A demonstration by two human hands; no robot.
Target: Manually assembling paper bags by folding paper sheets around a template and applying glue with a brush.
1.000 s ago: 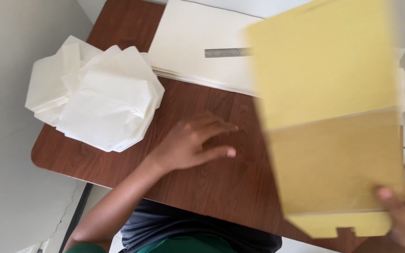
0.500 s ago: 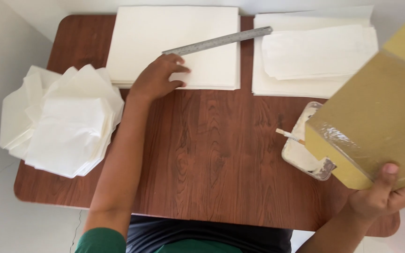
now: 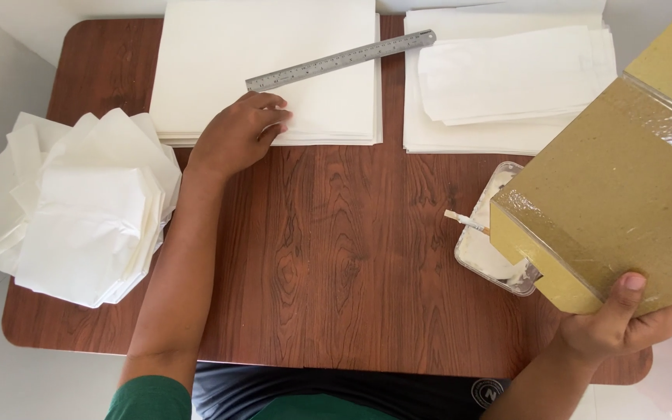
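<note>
Fingertips of the left hand are pressing, loosely curled and holding nothing, onto the front edge of a stack of white paper sheets. Just beyond the knuckles a steel ruler is lying slantwise across that stack. Off to the outer side of this hand, a heap of folded white paper bags is sitting at the end of the wooden table.

The right hand is gripping the lower corner of a yellow-brown cardboard template, thumb on top, fingers curled beneath, and is keeping it tilted in the air. Directly under the board's low edge a clear tray of white paste is resting with a small stick in it. Farther out from this hand, a second stack of sheets is carrying a few flat paper bags.

By my reading, the person is picking the next sheet while keeping the board aside. The next move is calling for the left fingers to be separating one single sheet from the stack.
</note>
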